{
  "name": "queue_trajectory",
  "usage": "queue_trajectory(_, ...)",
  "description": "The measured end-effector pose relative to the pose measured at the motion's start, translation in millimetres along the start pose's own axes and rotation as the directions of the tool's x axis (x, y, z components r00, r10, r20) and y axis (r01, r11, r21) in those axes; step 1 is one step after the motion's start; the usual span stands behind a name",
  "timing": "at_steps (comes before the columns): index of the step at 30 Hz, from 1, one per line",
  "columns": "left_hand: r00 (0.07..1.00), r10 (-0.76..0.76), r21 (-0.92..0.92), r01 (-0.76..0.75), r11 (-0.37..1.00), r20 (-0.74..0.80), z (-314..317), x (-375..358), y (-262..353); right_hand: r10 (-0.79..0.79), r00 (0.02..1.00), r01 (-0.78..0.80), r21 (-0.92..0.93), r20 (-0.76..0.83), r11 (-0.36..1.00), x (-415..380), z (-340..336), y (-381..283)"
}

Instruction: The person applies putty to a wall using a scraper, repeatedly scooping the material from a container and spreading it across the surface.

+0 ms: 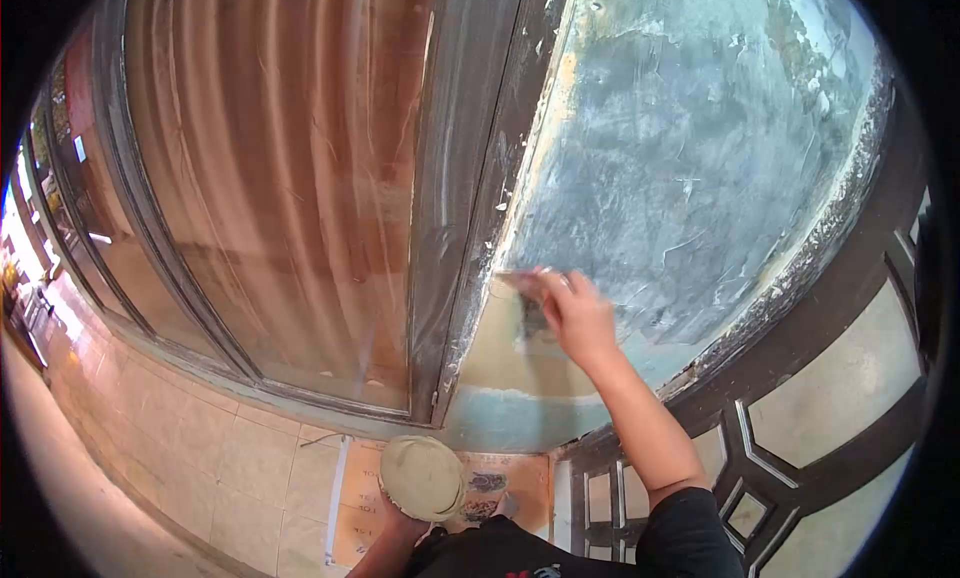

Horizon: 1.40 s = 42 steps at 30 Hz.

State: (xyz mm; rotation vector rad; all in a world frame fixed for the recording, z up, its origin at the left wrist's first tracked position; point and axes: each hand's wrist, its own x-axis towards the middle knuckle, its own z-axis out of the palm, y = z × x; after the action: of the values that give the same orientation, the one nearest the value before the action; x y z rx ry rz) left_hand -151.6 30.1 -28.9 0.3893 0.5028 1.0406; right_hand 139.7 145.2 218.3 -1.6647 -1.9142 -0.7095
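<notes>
My right hand (580,316), slightly blurred, is closed around a flat putty knife (520,281). Its blade meets the wall (650,178) beside the dark window frame (470,198). Blue-grey, patchy old coating covers most of that wall, while a smooth beige layer of filler (500,353) lies on its lower left part, just below the blade. Low in front of my body, my left hand (400,520) supports a round container of beige putty (422,475) from below; most of its fingers are hidden under it.
A large glass pane (290,178) with a brownish curtain behind it stands on the left. On the right is a dark panelled door (790,478). An orange-brown marked sheet (355,498) lies on the tiled floor (230,453) beneath me.
</notes>
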Motion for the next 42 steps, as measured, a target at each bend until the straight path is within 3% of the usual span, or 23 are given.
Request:
queue_trajectory(2,0.998,-0.055,-0.15,0.052,0.987,-0.018,-4.5,3.1,-3.1,0.029,0.998,-0.026,0.05,-0.064,0.998,8.7,-20.2,-6.4)
queue_trajectory(6,1.0,-0.009,-0.026,0.01,1.0,0.014,2.0,0.3,2.7,0.035,0.986,-0.021,0.083,-0.16,0.996,-0.1,-21.3,-10.6)
queue_trajectory(8,0.998,-0.052,-0.179,0.045,0.983,-0.038,-3.1,3.1,-0.7,-0.008,0.996,0.005,0.029,0.088,1.0,-12.5,-9.8,-15.0)
queue_trajectory(9,0.998,-0.052,-0.179,0.045,0.983,-0.038,-3.1,2.6,-0.8,-0.05,0.992,0.049,0.014,0.113,0.999,-16.0,-1.4,-14.8)
queue_trajectory(12,0.998,0.039,-0.04,-0.041,0.998,-0.046,-2.0,0.5,-0.7,-0.096,0.986,0.105,-0.061,0.134,0.993,-14.2,10.7,-11.8)
queue_trajectory(15,0.997,-0.031,-0.204,0.016,0.979,-0.069,-8.8,2.2,-1.3,-0.08,0.997,0.079,-0.052,-0.005,0.995,2.3,-9.4,-9.7)
queue_trajectory(17,0.991,0.121,0.164,-0.128,0.978,0.048,-13.5,1.6,-1.5,-0.06,0.982,0.058,-0.014,-0.179,0.998,9.2,-17.0,-6.5)
queue_trajectory(18,0.992,0.121,0.164,-0.127,0.978,0.047,-11.9,1.2,-0.4,-0.06,0.982,0.058,-0.013,-0.179,0.998,7.7,-17.8,-6.6)
queue_trajectory(20,0.999,0.024,-0.091,-0.026,0.995,-0.022,-6.8,1.3,3.2,-0.073,0.991,0.075,0.008,-0.115,0.997,0.5,-20.4,-9.0)
queue_trajectory(24,0.998,0.063,0.089,-0.062,0.994,-0.008,-9.3,2.5,2.3,-0.124,0.987,0.124,0.005,0.097,0.992,-27.0,8.4,-9.4)
queue_trajectory(26,0.978,0.158,0.163,-0.179,0.97,0.135,4.5,-3.1,12.0,-0.131,0.979,0.135,-0.013,0.157,0.991,-29.6,14.3,-5.7)
queue_trajectory(27,0.978,0.158,0.164,-0.18,0.97,0.139,-1.4,0.8,9.0,-0.121,0.982,0.13,-0.058,0.145,0.99,-26.1,14.4,-2.4)
queue_trajectory(29,0.999,-0.034,-0.153,0.031,0.988,-0.014,-18.8,8.9,-1.2,-0.081,0.995,0.084,-0.041,0.053,0.996,-12.0,4.0,3.3)
queue_trajectory(30,0.999,-0.038,-0.154,0.035,0.987,-0.014,-14.4,8.1,0.8,-0.079,0.995,0.081,-0.042,0.055,0.996,-3.9,-4.6,3.5)
queue_trajectory(32,1.0,0.019,0.087,-0.019,0.996,0.001,-5.8,3.9,6.1,-0.03,0.98,0.038,0.039,-0.195,0.999,5.7,-17.9,1.1)
queue_trajectory(34,0.998,0.055,0.128,-0.059,0.99,0.033,-2.0,-0.2,7.5,-0.005,0.985,0.009,0.023,-0.17,1.0,0.2,-20.4,-4.3)
queue_trajectory(36,0.993,0.09,0.166,-0.101,0.981,0.07,0.8,-0.2,7.3,-0.119,0.993,0.119,-0.024,0.011,0.993,-12.7,-13.3,-14.0)
queue_trajectory(38,0.999,-0.017,-0.047,0.014,0.999,-0.047,3.7,1.6,7.4,-0.161,0.986,0.162,-0.029,0.039,0.986,-20.0,-0.9,-20.6)
queue_trajectory(40,1.0,-0.004,-0.059,0.003,0.998,-0.028,8.4,1.7,8.4,-0.121,0.978,0.123,0.001,0.172,0.992,-21.4,4.2,-26.2)
queue_trajectory(42,1.0,0.007,-0.07,-0.007,0.997,-0.009,9.0,2.1,8.6,-0.132,0.978,0.137,-0.018,0.163,0.99,-19.8,5.2,-29.0)
